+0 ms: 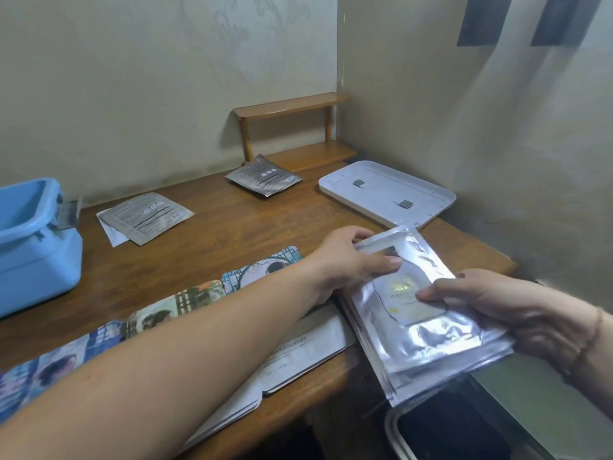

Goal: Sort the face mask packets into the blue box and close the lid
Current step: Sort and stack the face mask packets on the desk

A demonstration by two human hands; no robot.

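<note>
- Both hands hold a stack of silver packets (428,313) at the tabletop (205,247) right edge: left hand (348,260) fingers pinch the far end, right hand (491,303) fingers curl round the near side
- Step: gathering
- Two grey packets (146,215) (263,175) lie loose
- Next: carry stack left to open blue box (36,247); white lid (384,194) sits well apart
</note>
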